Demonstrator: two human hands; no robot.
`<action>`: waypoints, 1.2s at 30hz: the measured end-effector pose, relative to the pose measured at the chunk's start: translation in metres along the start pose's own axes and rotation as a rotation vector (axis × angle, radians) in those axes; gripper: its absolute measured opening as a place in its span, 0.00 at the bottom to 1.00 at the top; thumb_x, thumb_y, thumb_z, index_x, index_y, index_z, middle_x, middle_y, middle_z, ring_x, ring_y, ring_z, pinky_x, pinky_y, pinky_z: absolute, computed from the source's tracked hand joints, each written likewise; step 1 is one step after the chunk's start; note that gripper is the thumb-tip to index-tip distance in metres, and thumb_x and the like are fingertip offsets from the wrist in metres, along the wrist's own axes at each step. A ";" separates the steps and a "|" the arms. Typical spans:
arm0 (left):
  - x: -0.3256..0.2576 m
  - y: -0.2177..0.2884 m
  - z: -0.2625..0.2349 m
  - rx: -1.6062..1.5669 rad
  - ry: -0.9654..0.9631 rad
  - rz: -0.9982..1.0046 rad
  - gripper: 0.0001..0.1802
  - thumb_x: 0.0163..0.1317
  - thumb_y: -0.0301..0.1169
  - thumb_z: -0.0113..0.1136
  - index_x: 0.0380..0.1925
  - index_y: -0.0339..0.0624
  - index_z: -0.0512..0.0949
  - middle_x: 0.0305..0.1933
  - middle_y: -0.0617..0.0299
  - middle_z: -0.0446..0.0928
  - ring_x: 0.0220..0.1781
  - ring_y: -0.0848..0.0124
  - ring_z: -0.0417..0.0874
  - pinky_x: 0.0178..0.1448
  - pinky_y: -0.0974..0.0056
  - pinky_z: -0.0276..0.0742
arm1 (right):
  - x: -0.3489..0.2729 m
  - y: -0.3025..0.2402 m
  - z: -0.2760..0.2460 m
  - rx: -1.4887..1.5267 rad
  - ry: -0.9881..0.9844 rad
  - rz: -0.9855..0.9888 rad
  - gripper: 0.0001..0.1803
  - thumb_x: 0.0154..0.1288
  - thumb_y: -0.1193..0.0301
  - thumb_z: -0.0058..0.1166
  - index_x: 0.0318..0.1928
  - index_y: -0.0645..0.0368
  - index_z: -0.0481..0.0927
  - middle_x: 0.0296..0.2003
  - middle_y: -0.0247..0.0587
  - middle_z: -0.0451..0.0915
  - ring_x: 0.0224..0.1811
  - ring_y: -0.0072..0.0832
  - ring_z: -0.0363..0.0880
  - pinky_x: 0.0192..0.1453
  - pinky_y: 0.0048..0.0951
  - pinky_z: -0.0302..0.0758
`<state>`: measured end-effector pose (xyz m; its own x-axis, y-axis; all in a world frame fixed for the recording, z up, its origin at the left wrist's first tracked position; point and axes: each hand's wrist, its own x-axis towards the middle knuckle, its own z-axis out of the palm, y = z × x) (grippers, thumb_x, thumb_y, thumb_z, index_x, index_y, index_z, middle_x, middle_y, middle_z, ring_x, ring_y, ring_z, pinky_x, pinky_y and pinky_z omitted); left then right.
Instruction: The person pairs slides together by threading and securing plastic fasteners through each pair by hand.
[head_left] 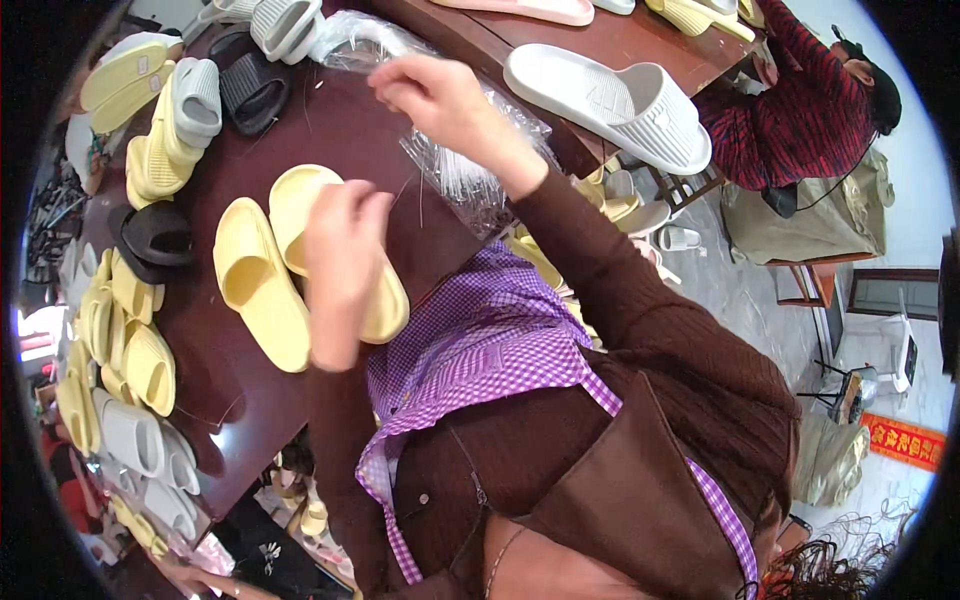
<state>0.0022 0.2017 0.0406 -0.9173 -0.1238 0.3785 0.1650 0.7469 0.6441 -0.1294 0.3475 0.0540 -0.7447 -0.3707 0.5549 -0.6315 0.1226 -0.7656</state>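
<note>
Near the middle of the frame, the left hand (340,262) hangs over a pair of pale yellow slippers (262,280) that lie side by side on the dark brown table (330,130). Its fingers are curled closed, and it covers part of the right-hand slipper of the pair; whether it actually presses on the slipper cannot be told. The right hand (440,100) is raised in the upper centre of the frame, its fingers pinched together on what looks like a thin clear strand, just above a bundle of clear plastic fasteners (470,170) lying in a crinkled plastic bag (365,40) on the table.

Along the left edge of the frame, more yellow slippers (120,340) stand in rows, with grey slippers (140,445) below them and a black slipper (155,238) between. In the upper left lie a grey slipper (197,98) and a ribbed black slipper (255,90). A large white slipper (615,100) rests at the top right of the table. In the upper right corner, another person in a dark red patterned top (800,110) sits bent over. A purple checked apron (490,340) fills the lower centre.
</note>
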 end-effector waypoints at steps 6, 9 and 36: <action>0.010 0.006 0.065 0.279 -0.172 -0.003 0.12 0.56 0.32 0.60 0.27 0.32 0.73 0.33 0.46 0.76 0.35 0.48 0.79 0.39 0.51 0.74 | -0.039 0.027 -0.004 0.092 0.095 0.154 0.09 0.62 0.81 0.48 0.42 0.64 0.79 0.34 0.41 0.82 0.37 0.23 0.81 0.42 0.25 0.77; 0.012 0.001 0.074 0.323 -0.225 -0.015 0.12 0.57 0.31 0.59 0.26 0.32 0.72 0.32 0.44 0.76 0.33 0.48 0.79 0.38 0.50 0.74 | -0.046 0.042 -0.004 0.074 0.107 0.136 0.09 0.63 0.81 0.47 0.42 0.64 0.79 0.35 0.41 0.82 0.37 0.25 0.81 0.42 0.25 0.78; -0.129 -0.002 -0.095 -0.925 -0.154 -0.739 0.03 0.55 0.22 0.53 0.26 0.35 0.69 0.21 0.61 0.69 0.17 0.79 0.63 0.20 0.75 0.56 | -0.055 -0.017 0.004 -0.223 -0.219 -0.305 0.17 0.51 0.82 0.52 0.45 0.60 0.77 0.46 0.43 0.79 0.43 0.38 0.77 0.49 0.36 0.71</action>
<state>0.1547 0.1536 0.0538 -0.9236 -0.1987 -0.3280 -0.2802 -0.2341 0.9309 -0.0772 0.3623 0.0349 -0.4687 -0.6042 0.6444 -0.8647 0.1645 -0.4747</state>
